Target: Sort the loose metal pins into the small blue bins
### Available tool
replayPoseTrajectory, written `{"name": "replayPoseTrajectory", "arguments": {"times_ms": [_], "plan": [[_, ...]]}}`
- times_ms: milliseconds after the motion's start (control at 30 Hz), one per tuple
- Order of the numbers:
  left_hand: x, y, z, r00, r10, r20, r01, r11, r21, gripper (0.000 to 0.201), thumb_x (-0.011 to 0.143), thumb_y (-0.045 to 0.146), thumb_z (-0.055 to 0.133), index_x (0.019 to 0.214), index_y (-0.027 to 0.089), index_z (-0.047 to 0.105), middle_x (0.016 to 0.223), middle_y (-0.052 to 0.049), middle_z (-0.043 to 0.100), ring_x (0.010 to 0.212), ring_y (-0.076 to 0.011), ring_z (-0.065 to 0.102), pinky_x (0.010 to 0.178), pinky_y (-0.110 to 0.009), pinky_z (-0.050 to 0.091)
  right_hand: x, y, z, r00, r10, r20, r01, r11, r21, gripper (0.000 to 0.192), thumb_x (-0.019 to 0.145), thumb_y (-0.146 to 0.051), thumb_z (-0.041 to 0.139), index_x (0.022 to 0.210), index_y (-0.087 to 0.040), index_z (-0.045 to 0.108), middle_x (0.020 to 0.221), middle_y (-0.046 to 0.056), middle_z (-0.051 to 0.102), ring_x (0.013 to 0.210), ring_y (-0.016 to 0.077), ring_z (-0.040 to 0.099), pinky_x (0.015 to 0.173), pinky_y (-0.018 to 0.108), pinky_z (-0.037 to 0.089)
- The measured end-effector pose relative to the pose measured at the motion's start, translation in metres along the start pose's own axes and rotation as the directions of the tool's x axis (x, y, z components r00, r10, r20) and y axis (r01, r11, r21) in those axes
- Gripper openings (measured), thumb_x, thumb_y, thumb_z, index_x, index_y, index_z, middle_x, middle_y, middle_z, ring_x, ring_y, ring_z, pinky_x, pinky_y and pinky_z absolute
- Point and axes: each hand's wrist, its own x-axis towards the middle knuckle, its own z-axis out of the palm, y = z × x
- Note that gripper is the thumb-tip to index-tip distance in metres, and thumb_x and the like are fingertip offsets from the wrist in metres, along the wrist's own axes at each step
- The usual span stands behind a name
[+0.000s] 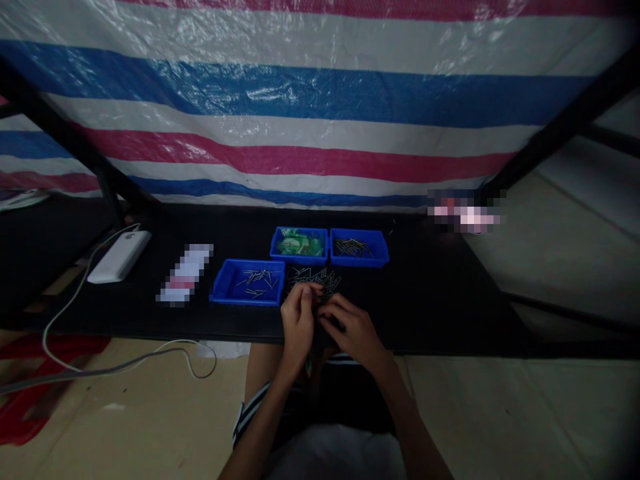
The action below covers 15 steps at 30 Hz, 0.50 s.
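My left hand and my right hand meet at the front of the black table, fingers bent and close together. Both look closed in a pinch, but whatever lies between the fingertips is too small and dark to name. Just beyond them is a loose pile of thin metal pins. To the left, a blue tray holds several similar pins. Behind the pile stand two more blue trays: one tray has green and clear pieces, the other tray has yellowish thin pins.
A white power strip or box with a cable lies at the left. Beside it is a blurred-out flat item. A striped plastic sheet hangs behind the table. Dark frame bars slant at both sides.
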Motion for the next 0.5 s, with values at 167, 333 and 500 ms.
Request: {"name": "replayPoseTrajectory", "arguments": {"times_ms": [167,333,500], "plan": [[0.002,-0.001,-0.001,0.998,0.050,0.028,-0.051,0.997,0.061,0.029,0.106,0.035,0.049,0.100,0.020,0.072,0.092,-0.005,0.070,0.087,-0.0190,0.066,0.080,-0.029,0.049,0.007,-0.005,0.000,0.973,0.104,-0.207,-0.045,0.962,0.271,0.006,0.097,-0.022,0.066,0.101,-0.024,0.071,0.086,0.000,0.064,0.069,0.0130,0.057,0.064,0.025,0.046],[0.003,-0.002,0.000,0.983,0.110,0.149,-0.125,0.988,0.095,0.018,0.101,0.026,0.057,0.101,0.021,0.075,0.098,-0.005,0.073,0.094,-0.0207,0.067,0.086,-0.031,0.050,0.018,-0.003,0.008,0.938,0.163,-0.305,-0.030,0.917,0.397,0.004,0.097,-0.024,0.066,0.100,-0.024,0.069,0.089,0.000,0.068,0.075,0.0144,0.060,0.070,0.027,0.048],[0.002,-0.003,0.000,0.989,0.086,0.119,-0.096,0.992,0.081,0.015,0.099,0.025,0.060,0.101,0.021,0.074,0.096,-0.005,0.072,0.092,-0.0201,0.068,0.083,-0.030,0.051,0.024,-0.001,0.009,0.928,0.160,-0.338,-0.013,0.917,0.398,0.004,0.098,-0.025,0.064,0.100,-0.024,0.067,0.088,0.001,0.065,0.075,0.0152,0.060,0.070,0.028,0.047]]}}
